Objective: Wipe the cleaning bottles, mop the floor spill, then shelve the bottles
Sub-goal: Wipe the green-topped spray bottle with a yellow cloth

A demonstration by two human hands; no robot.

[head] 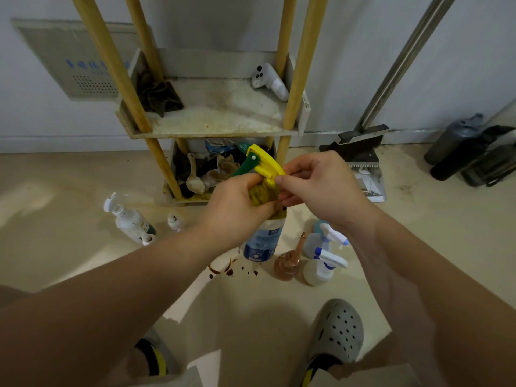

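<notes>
I hold a spray bottle (264, 241) with a blue label and a yellow-and-green trigger head upright in front of me. My left hand (237, 208) grips a yellow cloth (261, 194) wrapped round the bottle's neck. My right hand (321, 188) pinches the rear of the yellow trigger head. Brown spill drops (230, 270) stain the floor just below the bottle. On the floor stand a white pump bottle (129, 220), a small white bottle (174, 221), an amber bottle (287, 261) and two clear spray bottles (321, 268).
A wooden-post shelf (217, 110) stands against the wall; its stained middle board holds a dark rag (160, 96) and a white controller (269, 81). The bottom tier is cluttered. A broom and dustpan (360, 152) lean at right, dark bottles (460, 146) beyond. My grey clog (335, 333) is below.
</notes>
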